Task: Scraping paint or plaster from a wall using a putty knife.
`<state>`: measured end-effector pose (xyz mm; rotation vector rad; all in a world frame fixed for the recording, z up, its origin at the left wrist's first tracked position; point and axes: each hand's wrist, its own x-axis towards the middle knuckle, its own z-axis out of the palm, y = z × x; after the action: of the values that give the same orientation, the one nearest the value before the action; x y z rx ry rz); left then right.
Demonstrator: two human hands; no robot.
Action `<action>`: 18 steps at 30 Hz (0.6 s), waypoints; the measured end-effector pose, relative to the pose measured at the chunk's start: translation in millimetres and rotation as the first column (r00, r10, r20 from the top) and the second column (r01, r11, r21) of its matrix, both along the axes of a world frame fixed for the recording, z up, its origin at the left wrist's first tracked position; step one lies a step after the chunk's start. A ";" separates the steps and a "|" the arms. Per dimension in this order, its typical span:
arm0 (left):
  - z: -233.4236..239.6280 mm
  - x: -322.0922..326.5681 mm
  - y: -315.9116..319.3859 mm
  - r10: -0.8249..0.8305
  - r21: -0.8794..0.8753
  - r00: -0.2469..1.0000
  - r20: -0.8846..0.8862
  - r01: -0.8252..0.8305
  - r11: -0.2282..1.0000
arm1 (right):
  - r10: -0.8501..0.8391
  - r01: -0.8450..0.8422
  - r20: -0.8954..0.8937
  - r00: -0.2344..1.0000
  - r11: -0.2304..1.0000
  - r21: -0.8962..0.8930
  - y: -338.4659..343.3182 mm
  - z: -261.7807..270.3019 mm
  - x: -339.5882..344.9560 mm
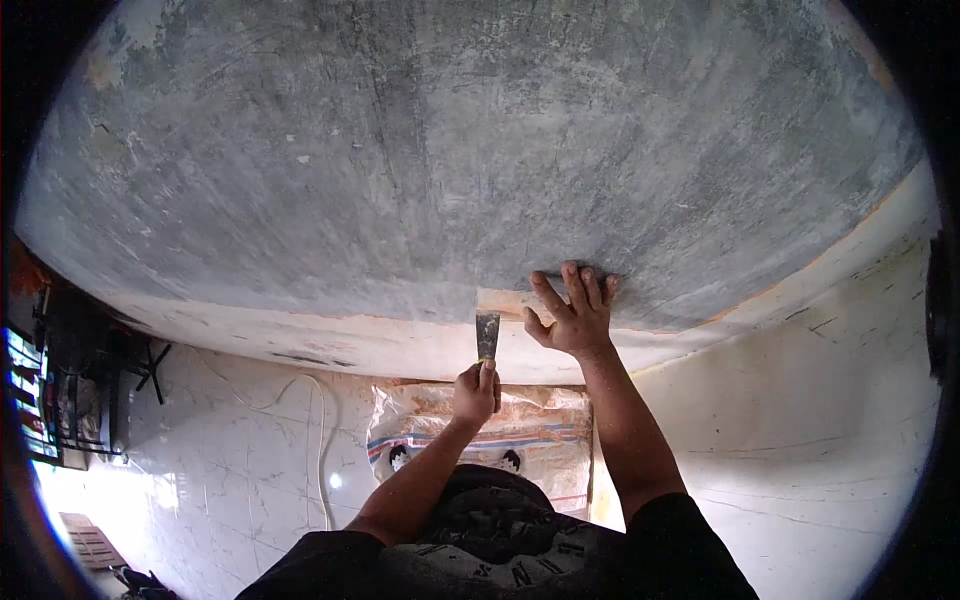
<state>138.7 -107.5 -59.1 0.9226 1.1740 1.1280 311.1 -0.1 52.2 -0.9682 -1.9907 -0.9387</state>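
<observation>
In my left hand [476, 391] I grip the handle of a putty knife [487, 334], its dark, stained blade pointing up at the wall. The blade's edge meets the wall at a pale orange patch [504, 301], along the border between a grey coating above and a whitish band [405, 341] below. My right hand [577, 311] is spread with its fingertips on the grey wall [465, 165], just right of that patch. It holds nothing.
A woven plastic sack [540, 420], dusted with orange debris, lies on the floor under me. A pale cable [322, 435] runs over the marbled tiles [255, 427] at the left. Dark furniture [90, 397] stands far left, near a cardboard piece [91, 541]. A white wall [795, 420] rises at the right.
</observation>
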 end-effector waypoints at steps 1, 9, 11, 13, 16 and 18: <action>1.3 0.1 -0.3 -0.001 -0.003 1.000 -0.001 0.001 1.000 | 0.001 -0.001 0.000 1.000 1.000 -0.005 -2.5 -1.0 -0.7; 3.7 0.1 -2.7 0.023 -0.004 0.999 0.024 -0.023 1.000 | -0.020 0.019 0.041 0.999 1.000 0.019 2.1 -0.1 2.6; 9.9 0.3 0.6 0.028 0.021 0.996 0.079 -0.030 0.999 | -0.020 0.020 0.037 0.999 1.000 -0.004 -3.3 -2.4 2.3; -1.9 -5.3 -2.0 0.024 0.035 1.000 0.013 -0.024 0.999 | -0.030 0.029 0.048 0.998 0.999 0.014 0.7 5.0 2.2; -5.0 -9.4 6.2 0.027 0.000 0.994 -0.106 -0.027 1.000 | -0.027 0.026 0.051 0.998 0.999 0.022 0.6 0.4 1.7; 24.6 -4.2 15.7 0.030 0.074 0.999 -0.011 -0.029 0.997 | -0.015 0.014 0.052 0.999 1.000 0.014 2.5 -0.8 2.2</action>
<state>134.5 -91.8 -34.5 0.9719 1.1653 1.1977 313.4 2.4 51.5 -0.9613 -2.0203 -0.9931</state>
